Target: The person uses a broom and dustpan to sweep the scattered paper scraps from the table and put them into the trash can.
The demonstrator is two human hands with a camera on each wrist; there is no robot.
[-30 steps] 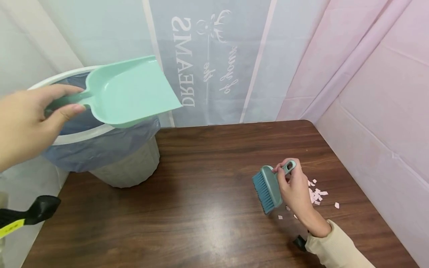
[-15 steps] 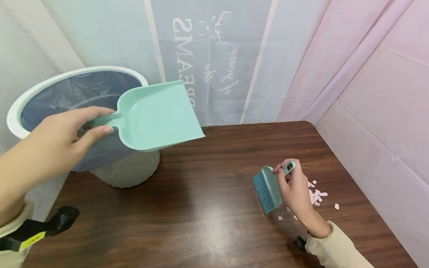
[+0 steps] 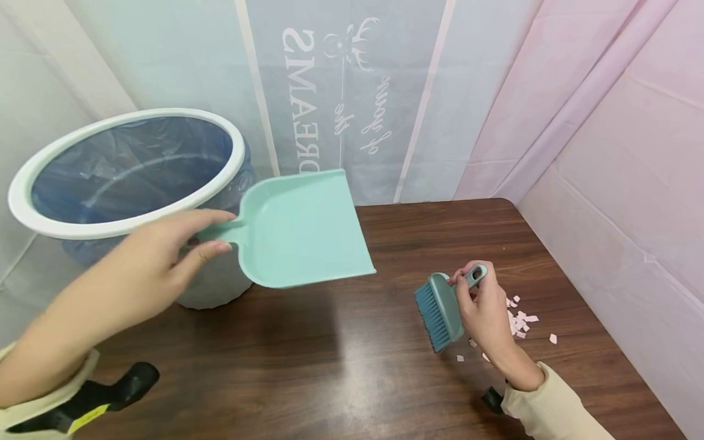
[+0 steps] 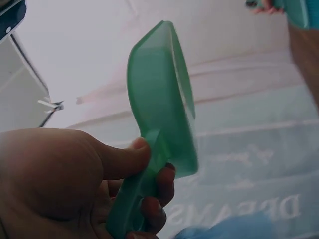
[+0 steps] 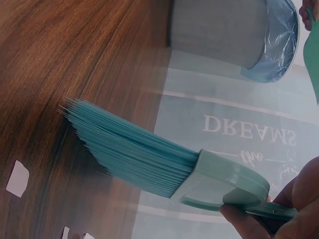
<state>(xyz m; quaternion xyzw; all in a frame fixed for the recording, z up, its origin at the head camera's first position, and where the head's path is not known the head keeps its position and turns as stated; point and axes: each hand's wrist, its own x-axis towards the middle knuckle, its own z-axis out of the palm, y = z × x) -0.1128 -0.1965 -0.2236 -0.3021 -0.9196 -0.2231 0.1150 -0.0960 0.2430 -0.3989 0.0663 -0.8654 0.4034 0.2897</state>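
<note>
My left hand grips the handle of a mint-green dustpan, thumb along the top and fingers curled beneath, as the left wrist view shows. The pan's bare upper face is turned up, held in the air just right of the bin. On the right, my right hand pinches the handle of a small teal hand brush, its bristles pointing left and down close over the table. White paper scraps lie in a loose pile right of and partly behind that hand, with a few stray pieces near the brush.
A bin with a white rim and a bluish plastic liner stands at the back left of the dark wooden table. Fabric curtains with mirrored lettering hang behind it, and a pale one borders the right side.
My left hand has carried the dustpan from over the bin to the right and down, uncovering the bin's opening. The right hand and brush have stayed in place.
</note>
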